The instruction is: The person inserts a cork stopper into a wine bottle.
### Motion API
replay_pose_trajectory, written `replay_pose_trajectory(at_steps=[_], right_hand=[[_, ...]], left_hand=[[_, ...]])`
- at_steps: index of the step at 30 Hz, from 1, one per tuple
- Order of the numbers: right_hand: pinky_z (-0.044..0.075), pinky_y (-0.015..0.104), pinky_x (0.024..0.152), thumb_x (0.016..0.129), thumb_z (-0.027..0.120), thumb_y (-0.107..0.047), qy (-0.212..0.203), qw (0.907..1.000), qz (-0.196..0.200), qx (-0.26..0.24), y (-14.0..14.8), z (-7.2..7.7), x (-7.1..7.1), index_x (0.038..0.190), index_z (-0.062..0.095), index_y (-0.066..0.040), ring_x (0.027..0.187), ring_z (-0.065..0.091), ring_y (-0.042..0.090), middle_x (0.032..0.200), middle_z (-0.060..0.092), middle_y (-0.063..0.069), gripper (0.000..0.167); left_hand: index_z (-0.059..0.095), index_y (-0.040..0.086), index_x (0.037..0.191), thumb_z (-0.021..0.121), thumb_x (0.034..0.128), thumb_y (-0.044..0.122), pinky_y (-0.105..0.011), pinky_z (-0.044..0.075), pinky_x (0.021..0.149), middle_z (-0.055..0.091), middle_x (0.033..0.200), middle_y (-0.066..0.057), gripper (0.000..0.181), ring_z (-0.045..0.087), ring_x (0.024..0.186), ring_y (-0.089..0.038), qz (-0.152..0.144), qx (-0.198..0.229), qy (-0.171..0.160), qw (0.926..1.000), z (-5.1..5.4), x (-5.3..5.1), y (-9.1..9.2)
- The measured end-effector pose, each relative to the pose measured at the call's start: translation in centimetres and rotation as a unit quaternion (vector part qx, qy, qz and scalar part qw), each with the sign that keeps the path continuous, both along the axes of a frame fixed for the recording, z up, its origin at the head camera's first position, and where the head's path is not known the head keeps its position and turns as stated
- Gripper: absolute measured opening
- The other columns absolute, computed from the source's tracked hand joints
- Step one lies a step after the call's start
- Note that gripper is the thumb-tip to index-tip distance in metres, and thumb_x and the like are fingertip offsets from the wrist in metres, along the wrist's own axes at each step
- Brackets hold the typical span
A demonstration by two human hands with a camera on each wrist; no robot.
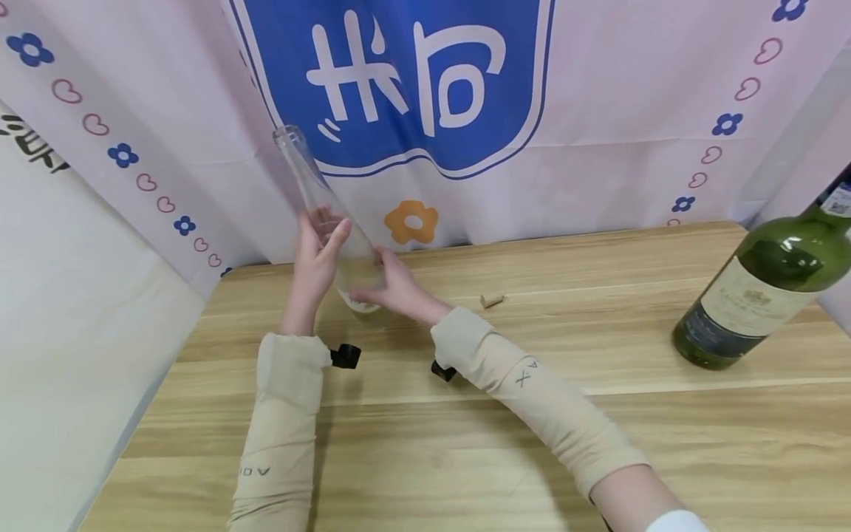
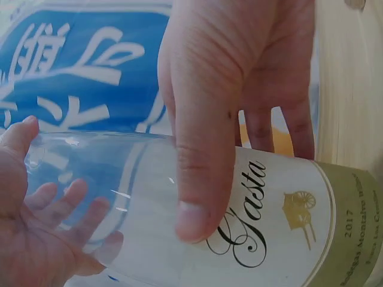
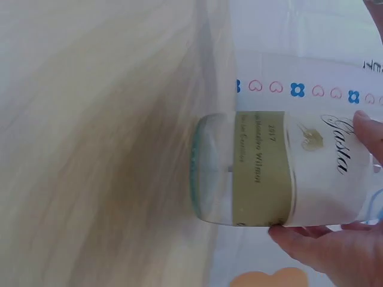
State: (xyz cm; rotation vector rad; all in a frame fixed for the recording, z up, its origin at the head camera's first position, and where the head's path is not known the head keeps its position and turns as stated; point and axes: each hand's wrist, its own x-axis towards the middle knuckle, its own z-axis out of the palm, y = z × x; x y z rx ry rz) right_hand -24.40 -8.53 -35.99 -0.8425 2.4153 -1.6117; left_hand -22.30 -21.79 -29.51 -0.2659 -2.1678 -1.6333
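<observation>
A clear glass wine bottle [image 1: 362, 255], with a white and olive label [image 2: 287, 215] reading "Gasta", is between both hands near the table's back edge. My left hand [image 1: 318, 255] is round the bottle's middle; in the left wrist view its fingertips [image 2: 90, 221] show through the glass. Lower down, my right hand [image 1: 392, 292] grips the bottle, with its thumb [image 2: 203, 191] across the label and its fingers [image 3: 299, 239] at the side. The base points down, and I cannot tell whether it touches the wood. To the right lies a cork [image 1: 492, 300].
A green wine bottle [image 1: 751, 295] with a cream and dark label stands at the table's right. Behind the wooden table [image 1: 412, 451] hangs a pink cloth [image 1: 618, 170] with a blue emblem. A white wall or sheet [image 1: 86, 295] borders the left side.
</observation>
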Motion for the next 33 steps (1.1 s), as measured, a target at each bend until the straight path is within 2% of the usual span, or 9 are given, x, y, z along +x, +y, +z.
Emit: replay_pose_trajectory(at_steps=[3, 6, 12, 18, 23, 28, 31, 33], right_hand=[[0.038, 0.032, 0.098, 0.074, 0.076, -0.031, 0.009, 0.9996, 0.015, 0.022, 0.9, 0.4, 0.5, 0.141, 0.020, -0.001, 0.121, 0.041, 0.026, 0.135, 0.039, 0.017, 0.093], [0.038, 0.033, 0.099, 0.072, 0.078, -0.029, 0.011, 0.9990, 0.031, 0.029, 1.9, 1.2, 1.4, 0.141, 0.019, -0.001, 0.121, 0.041, 0.027, 0.134, 0.039, 0.018, 0.095], [0.038, 0.036, 0.099, 0.070, 0.080, -0.022, 0.022, 0.9974, 0.064, 0.024, 4.1, 2.4, 3.7, 0.138, 0.020, 0.000, 0.120, 0.041, 0.029, 0.134, 0.037, 0.019, 0.093], [0.038, 0.040, 0.099, 0.072, 0.078, -0.020, 0.026, 0.9958, 0.084, 0.024, 6.5, 3.3, 5.8, 0.140, 0.014, -0.003, 0.121, 0.040, 0.030, 0.136, 0.033, 0.019, 0.095], [0.043, 0.040, 0.093, 0.073, 0.077, -0.024, 0.016, 0.9973, 0.063, 0.032, 8.8, 3.8, 7.6, 0.140, 0.015, -0.006, 0.120, 0.041, 0.032, 0.135, 0.036, 0.019, 0.093], [0.038, 0.038, 0.098, 0.072, 0.078, -0.018, 0.065, 0.9955, 0.067, 0.009, 10.9, 3.5, 8.7, 0.137, 0.019, -0.002, 0.121, 0.040, 0.029, 0.137, 0.033, 0.018, 0.090], [0.038, 0.042, 0.097, 0.071, 0.078, -0.015, 0.087, 0.9941, 0.065, 0.006, 12.1, 3.4, 9.2, 0.136, 0.019, 0.000, 0.119, 0.041, 0.032, 0.136, 0.033, 0.020, 0.089], [0.040, 0.043, 0.095, 0.070, 0.078, -0.017, 0.085, 0.9947, 0.055, 0.016, 13.0, 3.3, 9.6, 0.136, 0.019, -0.001, 0.116, 0.043, 0.033, 0.135, 0.034, 0.020, 0.090]], left_hand=[[0.029, -0.006, 0.124, 0.049, 0.0926, 0.008, -0.033, 0.040, 0.094, 0.048, 0.110, -0.006, 0.040, 0.049, 0.101, -0.015, -0.007, 0.004, 0.005, 1.0000, 0.1, 1.0, 0.7], [0.029, -0.006, 0.124, 0.048, 0.0932, 0.006, -0.034, 0.040, 0.093, 0.048, 0.112, -0.011, 0.038, 0.049, 0.101, -0.016, -0.020, 0.001, 0.002, 0.9998, 0.6, 2.3, 1.4], [0.027, -0.006, 0.127, 0.049, 0.0937, 0.009, -0.038, 0.039, 0.097, 0.045, 0.118, -0.018, 0.042, 0.048, 0.109, -0.027, -0.059, -0.038, -0.001, 0.9975, 1.9, 5.1, 3.5], [0.028, -0.008, 0.125, 0.050, 0.0924, 0.006, -0.039, 0.038, 0.098, 0.044, 0.121, -0.021, 0.042, 0.047, 0.112, -0.032, -0.073, -0.045, 0.001, 0.9963, 2.8, 7.5, 5.8], [0.030, -0.008, 0.123, 0.052, 0.0908, 0.003, -0.040, 0.036, 0.100, 0.045, 0.121, -0.022, 0.040, 0.045, 0.114, -0.031, -0.081, -0.060, 0.022, 0.9946, 3.2, 8.8, 7.8], [0.031, -0.007, 0.121, 0.053, 0.0902, 0.003, -0.038, 0.034, 0.101, 0.046, 0.119, -0.022, 0.039, 0.045, 0.113, -0.030, -0.098, -0.079, 0.042, 0.9911, 3.2, 9.6, 9.7], [0.031, -0.006, 0.120, 0.054, 0.0900, 0.004, -0.041, 0.035, 0.101, 0.045, 0.119, -0.022, 0.039, 0.045, 0.114, -0.030, -0.108, -0.085, 0.041, 0.9897, 3.0, 9.8, 10.7], [0.031, -0.005, 0.121, 0.054, 0.0902, 0.005, -0.042, 0.035, 0.100, 0.046, 0.119, -0.021, 0.040, 0.045, 0.114, -0.030, -0.113, -0.089, 0.034, 0.9890, 2.9, 9.9, 11.4]])
